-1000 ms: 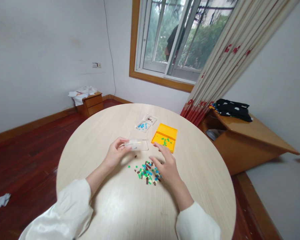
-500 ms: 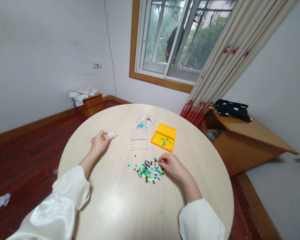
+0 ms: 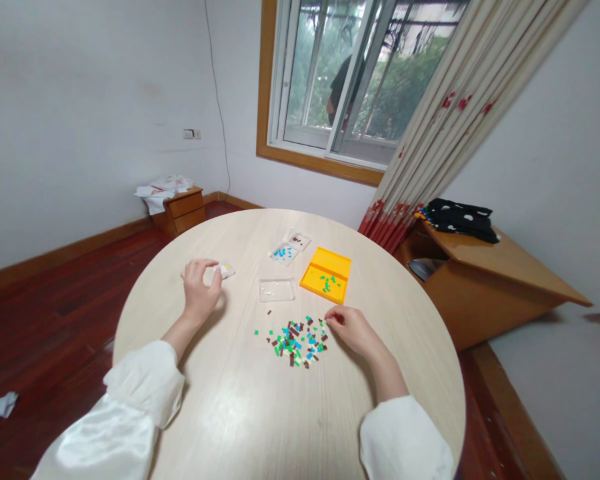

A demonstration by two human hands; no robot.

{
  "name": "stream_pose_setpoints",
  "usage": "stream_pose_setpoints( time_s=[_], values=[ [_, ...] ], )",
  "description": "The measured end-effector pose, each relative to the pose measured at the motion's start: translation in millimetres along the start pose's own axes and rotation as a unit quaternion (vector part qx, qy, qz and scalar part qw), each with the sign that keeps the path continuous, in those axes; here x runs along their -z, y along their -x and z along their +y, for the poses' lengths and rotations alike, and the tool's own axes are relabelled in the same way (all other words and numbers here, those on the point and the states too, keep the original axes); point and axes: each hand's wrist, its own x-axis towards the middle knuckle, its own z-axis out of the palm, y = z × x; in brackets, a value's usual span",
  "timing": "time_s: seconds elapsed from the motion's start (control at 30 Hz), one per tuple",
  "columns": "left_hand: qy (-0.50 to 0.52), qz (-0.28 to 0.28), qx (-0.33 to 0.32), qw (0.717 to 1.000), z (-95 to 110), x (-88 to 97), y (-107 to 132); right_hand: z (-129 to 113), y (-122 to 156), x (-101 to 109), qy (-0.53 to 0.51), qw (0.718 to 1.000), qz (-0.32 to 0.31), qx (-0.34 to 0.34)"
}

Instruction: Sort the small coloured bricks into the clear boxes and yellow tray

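Note:
My left hand (image 3: 199, 288) hovers at the near left of a small clear flat box (image 3: 227, 269) with something whitish and yellow in it. Its thumb and fingers are apart, with nothing visible between them. At the right edge of a loose pile of small building bricks (image 3: 295, 345), green, brown, blue and pale, my right hand (image 3: 354, 329) is pinched. What its fingertips hold, if anything, is too small to make out. Beyond the pile stands a yellow case (image 3: 325, 259), opened flat, with green bricks (image 3: 329, 283) in its near half.
A clear tray (image 3: 276, 299) with a few pale bits sits left of the yellow case. Behind it lies another clear case (image 3: 286, 260) holding blue and brown bricks. The round table (image 3: 260, 413) carries everything. A person (image 3: 339, 90) shows beyond the window.
My left hand has let go of the small clear box and lifted, its fingers spreading. My right hand has drawn slightly right, off the pile's edge, still pinched. The view has shifted slightly.

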Motion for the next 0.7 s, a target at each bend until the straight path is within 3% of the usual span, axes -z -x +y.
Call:
stream_pose_setpoints(
  time_s=[0.13,0.23,0.33,0.5,0.7],
  values=[
    [0.106,-0.128,-0.043,0.985,29.9,-6.8,21.8,-2.1,-1.4,-8.8,-0.013,1.0,-0.016,0.002],
    [0.179,-0.242,-0.053,0.952,48.2,-14.5,41.3,-6.8,-2.1,-15.5,-0.031,0.999,-0.031,0.004],
    [0.216,-0.318,-0.056,0.922,57.4,-19.8,53.8,-10.1,-2.1,-16.8,-0.029,0.999,-0.036,0.022],
    [0.223,-0.325,-0.011,0.919,54.2,-23.2,53.0,-6.2,0.0,-8.5,-0.028,1.0,-0.002,0.008],
    [0.206,-0.311,0.042,0.927,48.4,-23.7,45.8,-7.3,1.6,-11.4,-0.003,0.998,-0.056,0.011]
  ],
)
